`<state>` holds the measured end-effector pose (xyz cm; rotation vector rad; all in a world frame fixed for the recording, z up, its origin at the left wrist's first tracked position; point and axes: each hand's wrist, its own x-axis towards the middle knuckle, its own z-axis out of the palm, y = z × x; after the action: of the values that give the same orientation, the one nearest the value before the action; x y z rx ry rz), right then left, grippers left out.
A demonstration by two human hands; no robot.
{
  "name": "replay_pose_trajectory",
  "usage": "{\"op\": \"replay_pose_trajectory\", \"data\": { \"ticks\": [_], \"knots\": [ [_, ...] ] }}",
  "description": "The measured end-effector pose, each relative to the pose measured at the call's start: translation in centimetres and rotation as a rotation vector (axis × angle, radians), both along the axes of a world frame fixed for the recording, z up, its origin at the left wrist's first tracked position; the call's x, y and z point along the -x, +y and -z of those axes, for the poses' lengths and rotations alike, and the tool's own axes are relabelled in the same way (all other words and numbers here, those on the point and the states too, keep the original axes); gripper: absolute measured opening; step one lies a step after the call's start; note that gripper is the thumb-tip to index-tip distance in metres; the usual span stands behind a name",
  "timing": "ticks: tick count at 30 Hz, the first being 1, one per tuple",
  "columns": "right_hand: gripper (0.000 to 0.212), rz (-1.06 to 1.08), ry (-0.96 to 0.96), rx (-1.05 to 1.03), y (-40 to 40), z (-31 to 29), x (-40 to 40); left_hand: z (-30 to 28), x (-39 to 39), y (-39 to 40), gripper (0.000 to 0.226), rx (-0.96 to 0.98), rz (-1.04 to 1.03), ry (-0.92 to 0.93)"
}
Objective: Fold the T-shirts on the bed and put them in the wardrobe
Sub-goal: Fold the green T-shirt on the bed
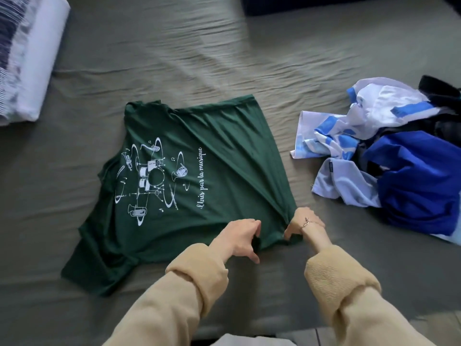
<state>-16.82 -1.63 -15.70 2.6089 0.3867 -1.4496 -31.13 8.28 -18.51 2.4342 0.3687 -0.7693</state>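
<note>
A dark green T-shirt [212, 156] with a white print of musical instruments and script lettering lies spread on the bed, its collar end to the left. My left hand [239, 237] pinches the shirt's near edge. My right hand [303, 224], with a bracelet on the wrist, grips the shirt's near right corner, and the cloth is bunched there. A heap of other T-shirts [389, 151], white with blue patches, royal blue and black, sits to the right on the bed.
The bed's olive-grey sheet [199, 58] is wrinkled and stretches all around the shirt. A white and dark striped pillow [27, 53] lies at the far left. The bed's near edge runs along the bottom of the view.
</note>
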Motion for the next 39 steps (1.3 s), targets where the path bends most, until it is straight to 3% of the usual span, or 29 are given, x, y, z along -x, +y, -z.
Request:
{"op": "replay_pose_trajectory", "data": {
  "ticks": [4, 9, 11, 14, 17, 20, 22, 25, 34, 39],
  "knots": [
    [0.017, 0.054, 0.071, -0.065, -1.0, 0.0, 0.9, -0.2, 1.1, -0.8, 0.032, -0.042, -0.032, -0.070],
    [0.013, 0.368, 0.284, -0.179, -3.0, -0.5, 0.9, -0.5, 2.0, -1.4, 0.019, 0.053, -0.191, -0.106],
    [0.011, 0.344, 0.257, -0.215, -3.8, -1.1, 0.6, -0.6, 2.2, -1.5, 0.018, 0.098, -0.247, -0.108],
    [0.025, 0.342, 0.277, -0.246, -4.3, -2.1, 0.2, -0.7, 2.2, -1.4, 0.016, 0.115, -0.287, -0.117],
    [0.024, 0.152, 0.130, -0.094, -4.2, -1.8, 0.7, -0.5, 2.3, -1.6, 0.020, 0.116, -0.271, -0.072],
    [0.005, -0.040, -0.099, 0.023, -3.6, -1.3, 1.8, -0.2, 2.8, -1.6, 0.021, 0.186, -0.362, -0.075],
    [0.025, -0.075, -0.250, -0.005, -2.4, -0.9, 2.8, -0.5, 3.5, -1.0, 0.020, 0.184, -0.426, -0.093],
    [0.029, -0.128, -0.333, -0.131, 0.7, -0.7, 4.9, -0.9, 5.7, 1.4, 0.022, 0.081, -0.524, -0.133],
    [0.025, -0.505, 0.146, -0.472, 12.4, 1.0, 16.8, -0.8, 18.3, 12.3, 0.020, -0.370, -1.216, -0.133],
    [0.028, -0.682, 0.320, -0.634, 18.1, 2.1, 26.5, -0.1, 27.7, 16.5, 0.043, -0.467, -1.368, 0.048]
  ]
}}
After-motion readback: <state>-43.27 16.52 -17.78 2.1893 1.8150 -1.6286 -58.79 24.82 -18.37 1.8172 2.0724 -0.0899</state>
